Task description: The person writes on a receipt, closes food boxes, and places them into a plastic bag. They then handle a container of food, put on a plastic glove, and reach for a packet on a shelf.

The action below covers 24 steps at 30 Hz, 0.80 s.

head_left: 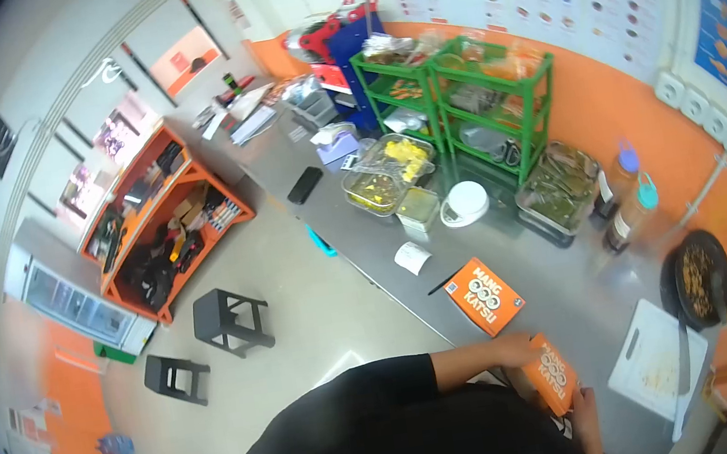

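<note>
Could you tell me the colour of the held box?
The box is orange with white lettering; head view.

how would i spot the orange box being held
Follow the steel counter to its near end, beside the white cutting board. The orange box there is held by the left hand and right hand; its twin lies flat, untouched, farther along.

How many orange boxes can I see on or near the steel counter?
2. One orange box lies flat on the steel counter; a second orange box is held by the left hand and right hand, nearer the person. Others may be hidden behind the body.
</note>
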Each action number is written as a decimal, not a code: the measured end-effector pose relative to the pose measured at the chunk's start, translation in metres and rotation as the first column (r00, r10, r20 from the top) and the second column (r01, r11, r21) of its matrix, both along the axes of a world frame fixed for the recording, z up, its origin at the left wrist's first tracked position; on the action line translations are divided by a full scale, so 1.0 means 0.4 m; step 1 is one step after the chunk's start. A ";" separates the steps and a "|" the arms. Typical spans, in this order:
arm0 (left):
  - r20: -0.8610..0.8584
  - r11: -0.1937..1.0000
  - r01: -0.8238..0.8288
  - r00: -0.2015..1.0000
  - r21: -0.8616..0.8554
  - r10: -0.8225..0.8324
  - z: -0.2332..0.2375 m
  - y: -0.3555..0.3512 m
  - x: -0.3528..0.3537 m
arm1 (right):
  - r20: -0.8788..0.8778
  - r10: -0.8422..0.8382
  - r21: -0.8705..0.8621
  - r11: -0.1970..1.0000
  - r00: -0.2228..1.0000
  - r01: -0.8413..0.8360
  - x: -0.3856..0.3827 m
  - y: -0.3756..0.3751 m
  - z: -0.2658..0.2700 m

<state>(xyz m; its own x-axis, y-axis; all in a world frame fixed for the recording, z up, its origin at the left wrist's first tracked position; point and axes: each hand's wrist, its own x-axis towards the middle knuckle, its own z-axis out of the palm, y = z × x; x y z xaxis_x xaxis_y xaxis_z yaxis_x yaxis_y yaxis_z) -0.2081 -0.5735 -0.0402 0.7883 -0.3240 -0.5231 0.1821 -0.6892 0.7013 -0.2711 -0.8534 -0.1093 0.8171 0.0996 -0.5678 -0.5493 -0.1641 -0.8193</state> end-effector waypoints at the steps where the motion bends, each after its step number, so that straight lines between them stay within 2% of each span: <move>1: 0.013 1.000 -0.024 1.000 0.000 0.024 -0.004 0.006 0.002 | 0.021 -0.037 0.007 0.999 0.999 0.037 0.003 0.005 0.003; 3: 0.018 0.996 -0.016 1.000 -0.088 0.017 -0.036 0.003 -0.001 | 0.050 -0.056 0.018 0.998 0.997 0.055 0.020 0.013 0.006; 5: 0.057 0.995 -0.002 0.998 -0.100 0.008 -0.071 0.001 0.006 | 0.089 0.038 -0.154 0.988 0.995 -0.024 0.039 0.012 0.009; 7: 0.091 0.993 0.023 0.996 -0.115 -0.012 -0.050 0.002 0.005 | 0.122 0.090 -0.200 0.978 0.989 -0.064 0.045 0.002 -0.024; 9: -0.058 0.998 0.058 0.997 0.033 -0.056 0.003 0.000 -0.004 | 0.169 0.170 -0.289 0.950 0.971 -0.116 0.052 -0.005 -0.041; 10: -0.057 0.998 0.057 0.997 0.029 -0.056 -0.020 -0.008 -0.011 | 0.169 0.171 -0.292 0.949 0.971 -0.116 0.052 -0.003 -0.039; 12: 0.101 0.980 -0.069 0.994 0.185 0.050 -0.100 -0.026 -0.031 | 0.256 0.234 -0.268 0.949 0.938 -0.164 0.046 0.002 -0.031; 13: 0.094 0.982 -0.057 0.995 0.178 0.041 -0.116 -0.023 -0.035 | 0.248 0.226 -0.273 0.949 0.942 -0.156 0.048 -0.001 -0.043; 15: 0.370 0.961 -0.080 0.929 0.264 -0.024 -0.163 -0.023 -0.069 | 0.382 0.186 -0.089 0.982 0.906 -0.164 0.039 -0.015 -0.105; 17: 0.508 0.897 0.151 0.780 0.415 -0.366 -0.271 0.011 -0.078 | 0.596 0.382 -0.430 0.895 0.706 -0.121 0.030 -0.020 -0.142; 18: 0.637 0.943 0.089 0.716 0.322 -0.285 -0.266 0.004 -0.093 | 0.545 0.571 -0.584 0.784 0.614 -0.210 0.040 -0.013 -0.060; 19: 0.747 0.977 0.029 0.640 0.211 -0.181 -0.216 0.011 -0.091 | 0.566 0.548 -0.515 0.818 0.616 -0.255 0.049 0.001 0.007; 20: 0.661 0.919 0.225 0.641 0.324 -0.390 -0.148 0.021 -0.083 | 0.594 0.628 -0.571 0.769 0.503 -0.286 0.057 0.007 0.062; 21: 0.561 0.812 0.405 0.587 0.421 -0.584 -0.067 0.026 -0.072 | 0.610 0.699 -0.626 0.714 0.373 -0.314 0.064 0.009 0.097; 23: 0.564 0.790 0.465 0.555 0.399 -0.612 -0.085 0.022 -0.058 | 0.495 0.813 -0.739 0.580 0.306 -0.344 0.073 0.009 0.107; 24: 0.570 0.779 0.476 0.534 0.408 -0.625 -0.091 0.016 -0.049 | 0.482 0.811 -0.743 0.579 0.332 -0.335 0.068 0.005 0.094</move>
<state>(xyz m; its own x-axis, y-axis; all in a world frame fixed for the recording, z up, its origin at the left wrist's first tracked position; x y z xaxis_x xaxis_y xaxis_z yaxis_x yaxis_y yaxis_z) -0.2276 -0.5672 -0.0768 0.6324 -0.7726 -0.0564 -0.7208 -0.6135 0.3226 -0.2438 -0.8513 -0.0719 0.7389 0.6715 0.0561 0.5947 -0.6107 -0.5229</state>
